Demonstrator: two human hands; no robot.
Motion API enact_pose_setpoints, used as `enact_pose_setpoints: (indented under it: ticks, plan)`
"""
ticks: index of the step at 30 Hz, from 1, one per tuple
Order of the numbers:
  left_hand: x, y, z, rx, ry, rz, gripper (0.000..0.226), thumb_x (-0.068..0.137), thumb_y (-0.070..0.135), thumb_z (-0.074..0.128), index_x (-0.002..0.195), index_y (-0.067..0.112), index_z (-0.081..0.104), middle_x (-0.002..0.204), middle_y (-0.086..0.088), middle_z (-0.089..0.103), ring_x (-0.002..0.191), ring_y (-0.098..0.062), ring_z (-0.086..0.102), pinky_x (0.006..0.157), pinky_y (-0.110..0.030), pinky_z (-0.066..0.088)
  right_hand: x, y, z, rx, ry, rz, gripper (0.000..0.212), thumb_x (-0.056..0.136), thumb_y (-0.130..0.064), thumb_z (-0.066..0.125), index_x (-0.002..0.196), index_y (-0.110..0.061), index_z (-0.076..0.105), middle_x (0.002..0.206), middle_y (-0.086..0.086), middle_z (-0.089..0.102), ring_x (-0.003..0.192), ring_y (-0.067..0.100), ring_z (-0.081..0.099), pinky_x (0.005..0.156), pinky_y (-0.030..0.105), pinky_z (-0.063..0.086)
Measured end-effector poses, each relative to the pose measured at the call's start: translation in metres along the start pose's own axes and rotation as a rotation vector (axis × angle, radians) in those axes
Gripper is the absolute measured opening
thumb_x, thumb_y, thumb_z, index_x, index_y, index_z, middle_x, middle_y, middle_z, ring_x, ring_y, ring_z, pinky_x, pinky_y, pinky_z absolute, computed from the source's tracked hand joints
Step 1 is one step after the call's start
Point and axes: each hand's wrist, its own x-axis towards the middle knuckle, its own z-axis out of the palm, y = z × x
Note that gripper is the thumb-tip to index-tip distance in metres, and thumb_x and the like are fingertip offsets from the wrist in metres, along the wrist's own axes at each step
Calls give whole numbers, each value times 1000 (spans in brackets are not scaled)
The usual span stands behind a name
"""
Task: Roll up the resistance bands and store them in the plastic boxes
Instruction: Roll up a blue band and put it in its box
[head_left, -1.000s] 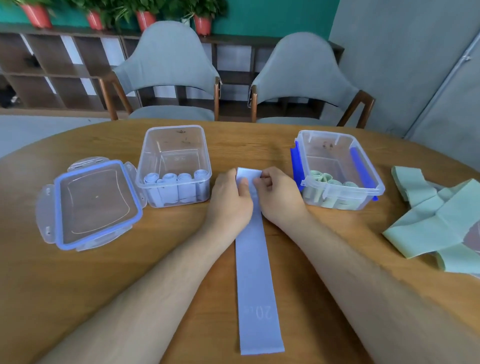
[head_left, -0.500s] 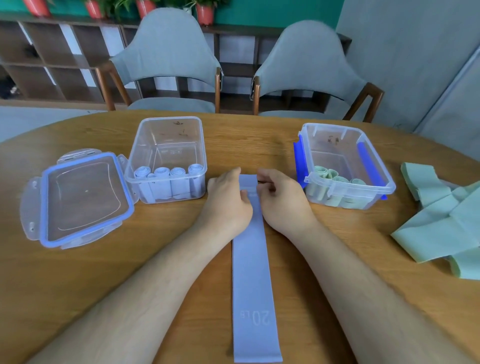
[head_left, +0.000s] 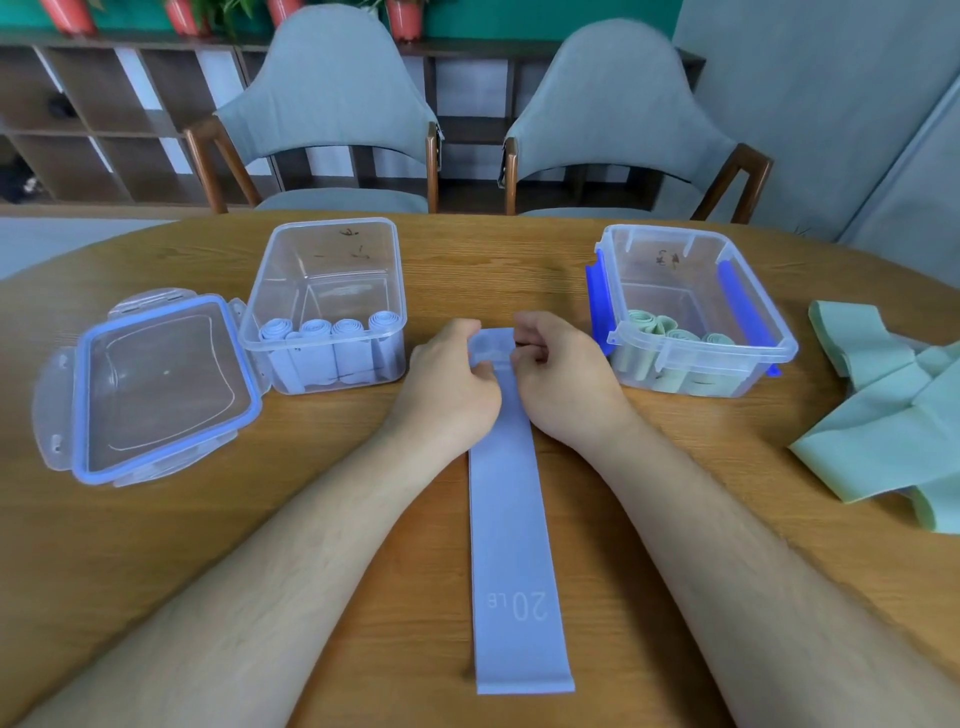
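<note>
head | left hand (head_left: 447, 387) and right hand (head_left: 566, 379), fingers (head_left: 530, 332) pinching far end of flat periwinkle rubber band (head_left: 511, 519), apparently to start a tight roll | tail flat on wooden bench (head_left: 156, 545), wristward of fingers | clear plastic box (head_left: 332, 223) of blue rolls (head_left: 317, 343) just left

Band (head_left: 511, 519): periwinkle blue, plain all along, and there's a pale "20 LB" print near the close end.
Surface (head_left: 156, 571): warm honey-brown, wood grain streaking across.
Left box (head_left: 332, 270): clear plastic, dark scribbles on the far wall.
Rolled bands (head_left: 318, 332): pale blue, spirals showing on top.
Lid (head_left: 156, 384): clear, ringed in blue.
Right box (head_left: 701, 357): clear, with bright blue clips (head_left: 597, 296) on both sides.
Green rolls (head_left: 644, 322): soft mint.
Loose bands (head_left: 883, 431): that same mint green, plain.
Chairs (head_left: 332, 104): grey fabric, brown wooden arms.
Pots (head_left: 402, 18): red, against a teal wall (head_left: 519, 15).
</note>
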Motion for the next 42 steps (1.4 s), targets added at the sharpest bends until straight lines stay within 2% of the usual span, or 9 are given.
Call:
enact_pose_setpoints:
  ticks: [9, 12, 16, 19, 23, 28, 32, 36, 42]
  plan:
    - [-3, 5, -3, -41, -22, 26, 46, 100, 15, 53, 145, 17, 47, 142, -1, 54, 132, -16, 50, 104, -24, 41, 0, -2, 0, -25, -27, -4, 44, 97, -7, 50, 140, -12, 52, 130, 4, 63, 118, 12, 58, 96, 21, 46]
    - [-6, 5, -5, 47, 5, 54, 41, 100, 15, 53, 141, 14, 52, 143, -5, 53, 133, -21, 48, 111, -34, 40, -2, -2, -1, -75, -3, 1, 42, 95, -8, 53, 136, -14, 58, 127, 1, 65, 114, 11, 59, 94, 19, 46]
    - [-10, 9, -7, 188, -42, 189, 24, 99, 8, 50, 112, 3, 69, 121, -10, 62, 119, -27, 53, 94, -28, 39, -3, -4, 1, -165, -35, -144, 22, 88, -5, 57, 100, -11, 75, 94, 2, 71, 90, 15, 61, 78, 25, 47]
    - [-13, 10, -9, 208, -64, 199, 26, 100, 6, 48, 112, -2, 69, 127, -14, 60, 119, -26, 50, 89, -23, 34, -3, -3, 1, -184, -78, -210, 13, 85, -3, 59, 82, -7, 70, 75, 3, 63, 76, 18, 55, 69, 37, 46]
    - [-12, 1, -7, 316, -13, 170, 26, 100, 12, 47, 114, 6, 68, 124, -4, 61, 120, -26, 43, 90, -21, 30, -5, -2, 0, -305, -4, -161, 18, 89, -9, 60, 95, 4, 70, 89, 14, 68, 86, 26, 60, 78, 38, 48]
    - [-9, 3, -7, 261, -59, 177, 24, 100, 12, 46, 106, 8, 69, 110, -3, 61, 112, -25, 45, 90, -31, 41, -5, -5, 1, -231, -80, -188, 13, 89, -7, 59, 90, -8, 72, 84, -1, 64, 82, 12, 53, 71, 23, 40]
    - [-11, 4, -4, 327, -25, 166, 26, 101, 15, 45, 109, 6, 68, 119, -6, 61, 115, -26, 44, 91, -29, 37, -6, -8, 4, -312, -8, -162, 15, 89, -7, 58, 79, 0, 66, 77, 9, 61, 76, 23, 55, 68, 36, 45]
    - [-9, 2, -4, 279, -42, 201, 28, 98, 10, 45, 106, 8, 72, 110, -6, 65, 110, -27, 50, 93, -36, 44, -5, -6, 5, -303, -65, -211, 18, 89, -8, 57, 75, -5, 68, 71, 2, 56, 71, 16, 48, 62, 24, 31]
    - [-12, 6, -6, 164, 16, 131, 26, 95, 6, 56, 117, 6, 70, 126, -8, 64, 117, -26, 56, 100, -31, 45, -11, -9, 0, -194, -50, -149, 10, 88, -11, 64, 90, -4, 70, 80, 5, 63, 82, 19, 55, 71, 28, 44]
